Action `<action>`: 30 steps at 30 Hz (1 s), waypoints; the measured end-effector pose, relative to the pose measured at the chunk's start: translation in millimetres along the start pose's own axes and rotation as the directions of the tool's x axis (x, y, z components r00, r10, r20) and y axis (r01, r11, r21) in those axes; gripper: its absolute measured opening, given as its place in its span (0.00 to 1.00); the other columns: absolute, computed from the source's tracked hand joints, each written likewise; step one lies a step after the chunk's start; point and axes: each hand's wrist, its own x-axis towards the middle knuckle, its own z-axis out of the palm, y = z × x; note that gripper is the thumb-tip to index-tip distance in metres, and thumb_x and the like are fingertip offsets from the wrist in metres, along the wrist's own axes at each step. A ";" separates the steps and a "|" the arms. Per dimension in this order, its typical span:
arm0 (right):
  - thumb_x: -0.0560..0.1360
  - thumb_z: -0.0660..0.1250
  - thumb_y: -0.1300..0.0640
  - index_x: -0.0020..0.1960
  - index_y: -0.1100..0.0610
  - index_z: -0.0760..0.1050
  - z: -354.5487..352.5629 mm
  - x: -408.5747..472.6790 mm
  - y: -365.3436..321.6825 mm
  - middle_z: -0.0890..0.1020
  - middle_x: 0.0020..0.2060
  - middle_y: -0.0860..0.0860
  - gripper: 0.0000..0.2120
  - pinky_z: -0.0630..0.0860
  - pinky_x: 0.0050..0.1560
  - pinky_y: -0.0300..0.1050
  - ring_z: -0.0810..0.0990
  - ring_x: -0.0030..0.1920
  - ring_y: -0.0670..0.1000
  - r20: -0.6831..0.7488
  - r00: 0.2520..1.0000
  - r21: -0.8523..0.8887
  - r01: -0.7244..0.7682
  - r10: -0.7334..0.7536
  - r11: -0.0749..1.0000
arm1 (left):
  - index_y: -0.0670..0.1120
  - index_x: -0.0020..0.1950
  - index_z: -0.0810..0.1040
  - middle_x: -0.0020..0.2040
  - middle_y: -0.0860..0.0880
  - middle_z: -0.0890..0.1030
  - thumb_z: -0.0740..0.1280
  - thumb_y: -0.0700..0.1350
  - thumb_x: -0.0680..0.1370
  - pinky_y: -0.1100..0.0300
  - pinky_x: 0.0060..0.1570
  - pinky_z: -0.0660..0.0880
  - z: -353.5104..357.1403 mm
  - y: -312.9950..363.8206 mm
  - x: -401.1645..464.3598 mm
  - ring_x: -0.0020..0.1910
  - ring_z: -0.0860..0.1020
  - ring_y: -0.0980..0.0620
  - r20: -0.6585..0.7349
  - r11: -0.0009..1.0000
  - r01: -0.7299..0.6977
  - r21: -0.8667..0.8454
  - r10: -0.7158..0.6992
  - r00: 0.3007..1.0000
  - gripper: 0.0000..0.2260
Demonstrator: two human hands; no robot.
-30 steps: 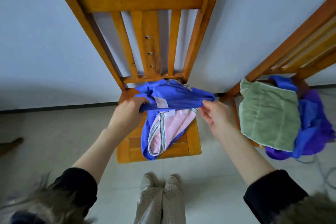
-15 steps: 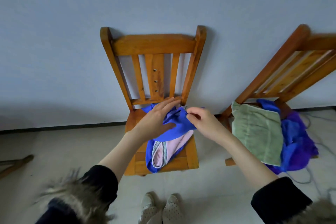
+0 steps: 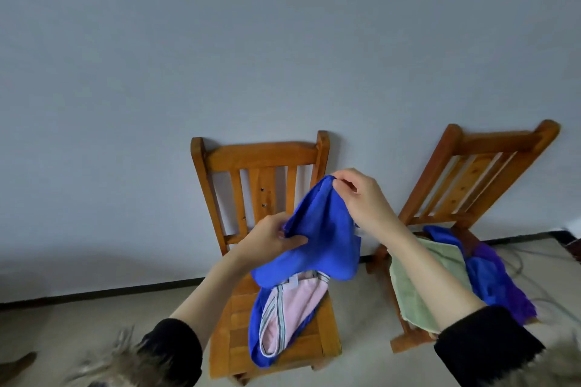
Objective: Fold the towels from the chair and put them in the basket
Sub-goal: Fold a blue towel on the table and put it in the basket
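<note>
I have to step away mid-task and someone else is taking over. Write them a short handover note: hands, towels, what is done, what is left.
Left hand: pinching the lower edge of the blue towel.
Right hand: fingers pinching its top corner, lifted above the middle chair.
A pink striped towel lies on that chair's seat over more blue cloth.
The right chair holds a green towel and blue and purple towels.
Done: nothing visibly folded; no basket in view.
Left: fold the blue towel, then the rest, and put all in the basket.
</note>
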 end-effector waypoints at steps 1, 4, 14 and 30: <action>0.79 0.57 0.64 0.49 0.54 0.75 -5.9 4.2 -7.9 0.76 0.40 0.42 0.10 0.66 0.39 0.23 0.75 0.40 0.36 -0.030 1.000 0.041 0.010 -0.009 0.999 | 0.40 0.45 0.76 0.43 0.44 0.78 0.68 0.44 0.76 0.53 0.45 0.74 -0.3 3.9 -0.8 0.43 0.77 0.47 0.000 1.000 0.006 0.004 -0.006 1.000 0.07; 0.79 0.56 0.63 0.49 0.55 0.76 -22.3 13.1 -21.5 0.77 0.38 0.43 0.10 0.67 0.35 0.24 0.75 0.37 0.35 -0.146 0.989 0.157 -0.008 0.031 0.988 | 0.45 0.38 0.71 0.35 0.50 0.71 0.66 0.45 0.77 0.56 0.38 0.68 -0.2 13.7 -2.2 0.35 0.70 0.53 -0.033 0.999 0.005 0.037 -0.004 0.999 0.10; 0.76 0.64 0.56 0.55 0.53 0.75 -5.6 -25.2 3.9 0.77 0.45 0.45 0.08 0.70 0.42 0.31 0.78 0.49 0.47 -0.017 0.981 0.004 -0.194 0.194 0.981 | 0.34 0.54 0.76 0.52 0.33 0.79 0.64 0.42 0.78 0.47 0.46 0.79 -38.6 70.9 -8.4 0.49 0.80 0.38 -0.274 0.928 0.056 -0.369 -0.166 0.947 0.12; 0.77 0.64 0.60 0.47 0.67 0.76 24.3 -11.4 -72.3 0.78 0.40 0.56 0.09 0.71 0.44 0.44 0.76 0.42 0.51 0.039 0.997 0.413 -0.080 0.071 0.907 | 0.37 0.50 0.77 0.47 0.42 0.82 0.62 0.40 0.79 0.61 0.43 0.81 -106.0 132.1 -35.5 0.43 0.83 0.50 -0.430 0.704 -0.180 -0.687 -0.194 0.882 0.07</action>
